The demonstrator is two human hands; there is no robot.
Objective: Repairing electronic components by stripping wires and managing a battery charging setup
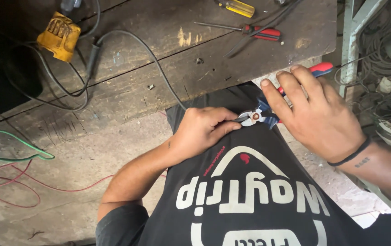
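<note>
gripping the pliers (268,114) at centre right of the head view, the right hand (316,111) is closed around the handles; the left hand (202,130) pinches a small piece at the jaws. steadier if held close to the shirt (250,191), squeezing evenly.

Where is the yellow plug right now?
In the head view, the yellow plug lies at the upper left on the wooden bench, among black cables, far from both hands and the pliers.
</note>
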